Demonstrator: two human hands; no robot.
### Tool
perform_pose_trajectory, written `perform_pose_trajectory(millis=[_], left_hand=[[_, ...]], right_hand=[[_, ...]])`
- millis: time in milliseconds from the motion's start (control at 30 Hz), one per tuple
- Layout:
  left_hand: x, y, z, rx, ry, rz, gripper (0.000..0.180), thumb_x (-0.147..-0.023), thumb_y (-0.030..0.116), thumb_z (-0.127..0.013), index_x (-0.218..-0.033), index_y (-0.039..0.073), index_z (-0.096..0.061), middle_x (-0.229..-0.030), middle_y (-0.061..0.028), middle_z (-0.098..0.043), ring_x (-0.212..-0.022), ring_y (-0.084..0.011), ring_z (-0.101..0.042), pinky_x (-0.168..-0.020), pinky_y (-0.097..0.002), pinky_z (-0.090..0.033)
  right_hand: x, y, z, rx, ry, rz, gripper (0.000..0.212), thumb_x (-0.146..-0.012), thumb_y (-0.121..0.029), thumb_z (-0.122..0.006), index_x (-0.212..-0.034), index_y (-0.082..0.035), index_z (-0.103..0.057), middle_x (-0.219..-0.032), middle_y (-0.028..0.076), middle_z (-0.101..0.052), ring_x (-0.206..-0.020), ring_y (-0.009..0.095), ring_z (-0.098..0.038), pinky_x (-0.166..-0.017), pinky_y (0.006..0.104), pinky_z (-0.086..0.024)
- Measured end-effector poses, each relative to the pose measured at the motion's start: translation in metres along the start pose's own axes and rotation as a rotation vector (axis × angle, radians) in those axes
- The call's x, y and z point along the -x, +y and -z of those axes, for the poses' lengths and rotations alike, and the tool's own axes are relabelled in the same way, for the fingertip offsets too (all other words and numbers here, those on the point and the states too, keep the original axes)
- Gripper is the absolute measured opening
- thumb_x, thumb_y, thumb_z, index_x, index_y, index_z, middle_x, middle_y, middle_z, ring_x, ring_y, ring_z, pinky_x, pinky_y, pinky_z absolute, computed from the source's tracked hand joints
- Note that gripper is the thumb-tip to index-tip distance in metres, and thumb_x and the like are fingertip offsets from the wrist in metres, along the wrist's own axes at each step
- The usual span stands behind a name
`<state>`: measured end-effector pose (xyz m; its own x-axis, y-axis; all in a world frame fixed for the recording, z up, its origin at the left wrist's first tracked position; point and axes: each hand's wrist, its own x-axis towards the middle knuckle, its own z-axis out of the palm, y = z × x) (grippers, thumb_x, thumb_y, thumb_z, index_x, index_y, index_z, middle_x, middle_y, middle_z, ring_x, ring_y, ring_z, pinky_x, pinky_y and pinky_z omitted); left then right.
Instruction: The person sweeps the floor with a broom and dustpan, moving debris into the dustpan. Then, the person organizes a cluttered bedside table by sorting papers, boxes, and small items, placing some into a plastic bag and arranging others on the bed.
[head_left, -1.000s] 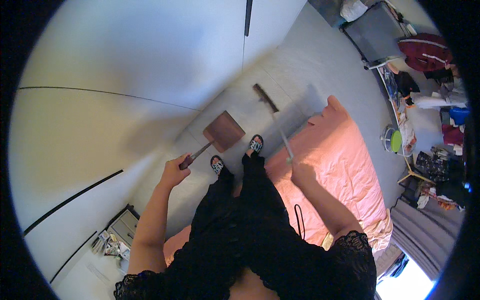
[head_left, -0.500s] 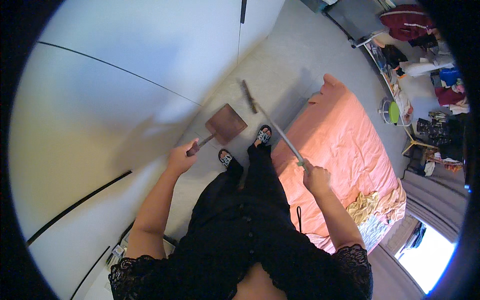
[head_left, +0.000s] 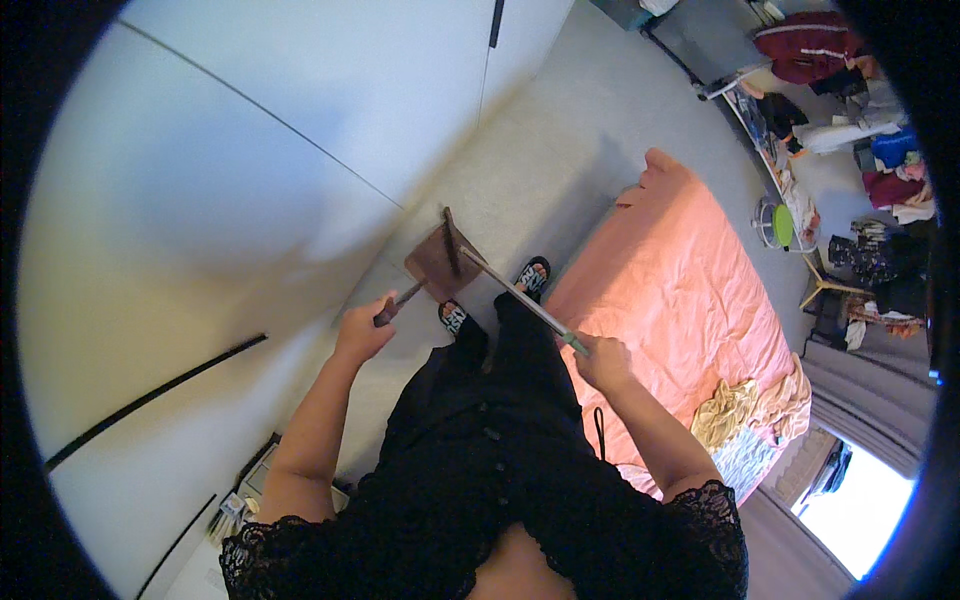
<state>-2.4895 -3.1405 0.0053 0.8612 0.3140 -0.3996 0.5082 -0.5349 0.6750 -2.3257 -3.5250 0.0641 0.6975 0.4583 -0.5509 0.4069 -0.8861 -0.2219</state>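
Note:
My left hand [head_left: 364,330] is closed around the handle of a brown dustpan [head_left: 430,262], whose flat pan is down by the floor in front of my feet. In my right hand [head_left: 604,362] is the green-gripped end of a broom [head_left: 515,292] with a long pale metal stick. The broom's narrow dark head lies across the dustpan, over its middle and far edge. Whether the bristles touch the pan I cannot tell.
A bed with a wrinkled orange sheet [head_left: 670,270] stands to the right, a yellowish cloth [head_left: 725,408] on it. White cabinet doors [head_left: 250,200] line the left. Grey floor [head_left: 560,120] stretches ahead. Clothes hang on a rack [head_left: 770,165] at far right. My sandals [head_left: 534,277] are near the dustpan.
The broom head has swung left and nearer, from the floor beyond the dustpan onto it. My right hand has shifted left; my left hand and the dustpan have barely moved.

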Motion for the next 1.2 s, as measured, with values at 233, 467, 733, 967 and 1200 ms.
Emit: perform_pose_trajectory(millis=[233, 467, 733, 967, 1200], left_hand=[[0.004, 0.019, -0.022, -0.002, 0.129, 0.057, 0.057, -0.064, 0.018, -0.063, -0.120, 0.015, -0.058, -0.090, -0.0133, -0.065, -0.076, -0.0301, -0.063, -0.073, -0.0344, -0.050], [-0.008, 0.051, -0.058, 0.198, 0.229, 0.175, 0.059, -0.067, 0.017, -0.063, -0.124, 0.009, -0.053, -0.094, -0.0147, -0.065, -0.083, -0.0256, -0.064, -0.077, -0.0315, -0.049], [-0.003, 0.098, -0.071, 0.703, 0.454, 0.479, 0.058, -0.078, 0.015, -0.067, -0.131, 0.008, -0.046, -0.080, -0.0058, -0.058, -0.055, -0.0129, -0.051, -0.046, -0.0253, -0.044], [-0.012, 0.133, -0.120, 1.160, 0.691, 0.582, 0.059, -0.086, 0.013, -0.060, -0.137, 0.009, -0.031, -0.078, -0.0044, -0.053, -0.049, -0.0109, -0.047, -0.042, -0.0250, -0.041], [-0.013, 0.141, -0.128, 1.290, 0.727, 0.575, 0.060, -0.089, 0.014, -0.056, -0.138, 0.010, -0.021, -0.085, -0.0060, -0.051, -0.055, -0.0125, -0.051, -0.046, -0.0258, -0.044]], right_hand=[[-0.014, 0.006, 0.018, 0.154, 0.008, 0.023, 0.031, -0.077, -0.025, -0.057, -0.107, -0.022, -0.065, -0.071, 0.020, -0.063, -0.068, 0.038, -0.062, -0.064, 0.0487, -0.050], [-0.055, 0.038, 0.076, -0.118, 0.061, -0.027, 0.030, -0.074, -0.023, -0.064, -0.103, -0.016, -0.068, -0.082, 0.021, -0.064, -0.076, 0.036, -0.063, -0.068, 0.0426, -0.051], [-0.097, 0.028, 0.152, -0.633, -0.223, -0.079, 0.030, -0.077, -0.019, -0.062, -0.103, -0.005, -0.064, -0.063, 0.008, -0.058, -0.046, 0.013, -0.054, -0.043, 0.0288, -0.042], [-0.133, 0.020, 0.145, -0.793, -0.225, -0.085, 0.036, -0.081, -0.017, -0.059, -0.111, 0.002, -0.059, -0.066, 0.005, -0.055, -0.043, 0.011, -0.045, -0.039, 0.0253, -0.037], [-0.091, 0.001, 0.114, -0.916, -0.152, -0.131, 0.042, -0.081, -0.016, -0.060, -0.119, 0.001, -0.056, -0.064, 0.005, -0.054, -0.040, 0.009, -0.044, -0.037, 0.0224, -0.036]])
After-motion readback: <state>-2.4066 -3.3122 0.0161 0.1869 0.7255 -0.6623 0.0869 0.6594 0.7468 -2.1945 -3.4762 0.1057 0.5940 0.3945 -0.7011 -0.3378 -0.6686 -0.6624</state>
